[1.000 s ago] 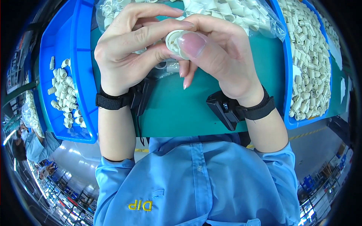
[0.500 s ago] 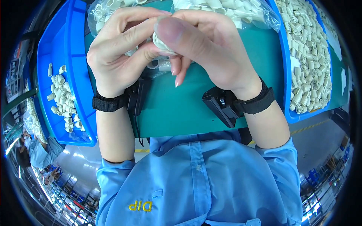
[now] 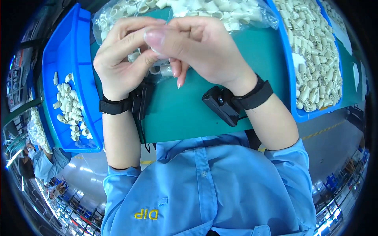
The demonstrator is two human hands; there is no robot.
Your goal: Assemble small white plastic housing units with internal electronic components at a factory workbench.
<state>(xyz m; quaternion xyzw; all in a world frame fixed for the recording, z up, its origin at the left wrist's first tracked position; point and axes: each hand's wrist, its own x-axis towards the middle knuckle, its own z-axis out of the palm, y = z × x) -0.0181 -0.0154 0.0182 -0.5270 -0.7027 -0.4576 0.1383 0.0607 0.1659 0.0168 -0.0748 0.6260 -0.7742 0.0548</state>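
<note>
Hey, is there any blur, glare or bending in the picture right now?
All in the head view: the thumb of the right hand looks soft; light glares off the floor at lower left; the left tray's outer edge bows; the corners are black.

Bagged pieces: off-white plastic, smooth, with a soft sheen.
Clear bag: thin plastic film, crinkled and glossy.
Loose parts: cream plastic, looking mostly matt.
Left bin: blue plastic, smooth, slightly shiny.
Right bin: similar smooth blue plastic.
Tabletop: green, smooth and matt.
Wrist straps: black woven cloth, matt.
Strap-mounted device: hard black plastic.
Shirt: blue woven cloth, softly lustrous, creased.
Embroidery: yellow thread, raised.
Floor: grey, polished, reflecting lights.
</note>
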